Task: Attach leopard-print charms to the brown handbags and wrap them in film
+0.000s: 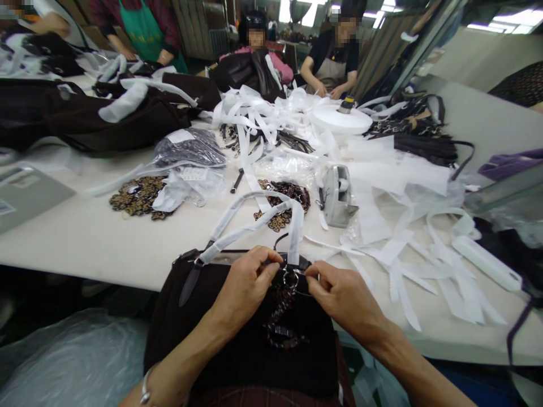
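A dark brown handbag [250,350] leans against the table's front edge, its handles [244,226] wrapped in white paper and standing up. Pinched fingers of my left hand [250,277] rest at the bag's top edge, left of a metal ring [290,277]. On the ring's other side my right hand [335,285] is also pinched, close to the top edge. What either hand grips is too small to make out. From the ring a dark beaded charm [282,325] hangs down the bag's front.
On the table [106,249] lie leopard-patterned charms [139,195], a tape dispenser [338,195], white paper strips [399,254], a plastic bag of dark parts [189,148] and dark bags [106,113]. Several people work across the table. Clear plastic [76,362] is at the lower left.
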Motion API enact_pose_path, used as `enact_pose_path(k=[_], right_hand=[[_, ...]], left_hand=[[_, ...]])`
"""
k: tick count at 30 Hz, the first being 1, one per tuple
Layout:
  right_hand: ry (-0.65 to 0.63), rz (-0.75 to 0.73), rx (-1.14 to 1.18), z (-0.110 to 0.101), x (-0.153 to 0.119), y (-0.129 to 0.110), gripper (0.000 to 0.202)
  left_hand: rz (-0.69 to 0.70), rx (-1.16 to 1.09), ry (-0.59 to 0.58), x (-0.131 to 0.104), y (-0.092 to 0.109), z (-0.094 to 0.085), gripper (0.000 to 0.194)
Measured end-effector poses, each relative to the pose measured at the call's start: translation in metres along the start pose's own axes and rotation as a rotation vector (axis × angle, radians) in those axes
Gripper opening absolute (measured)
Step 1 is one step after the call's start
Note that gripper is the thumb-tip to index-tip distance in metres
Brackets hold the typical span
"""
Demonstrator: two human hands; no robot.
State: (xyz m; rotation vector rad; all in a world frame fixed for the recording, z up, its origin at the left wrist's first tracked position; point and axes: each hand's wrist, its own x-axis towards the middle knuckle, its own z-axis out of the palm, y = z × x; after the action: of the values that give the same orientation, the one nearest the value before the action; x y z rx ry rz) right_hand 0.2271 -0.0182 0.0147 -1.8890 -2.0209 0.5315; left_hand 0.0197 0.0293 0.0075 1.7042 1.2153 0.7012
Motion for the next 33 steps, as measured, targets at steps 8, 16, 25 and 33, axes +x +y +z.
enact_pose_path(k=[8, 16, 25, 33], right_hand=[[0.07, -0.067, 0.072, -0.012, -0.002, -0.008, 0.014], [0.029, -0.033, 0.151, -0.002, 0.003, -0.006, 0.012], [-0.223, 0.046, 0.358, -0.012, -0.002, -0.001, 0.005], [-0.178, -0.094, 0.036, -0.024, -0.016, 0.015, 0.014]], left_hand=[[0.069, -0.175, -0.186, 0.011, 0.017, 0.015, 0.022], [-0.1, -0.348, -0.302, 0.021, 0.006, 0.028, 0.012], [-0.162, -0.338, -0.266, 0.015, -0.002, 0.02, 0.009], [-0.02, -0.224, -0.174, 0.011, 0.005, 0.013, 0.014]])
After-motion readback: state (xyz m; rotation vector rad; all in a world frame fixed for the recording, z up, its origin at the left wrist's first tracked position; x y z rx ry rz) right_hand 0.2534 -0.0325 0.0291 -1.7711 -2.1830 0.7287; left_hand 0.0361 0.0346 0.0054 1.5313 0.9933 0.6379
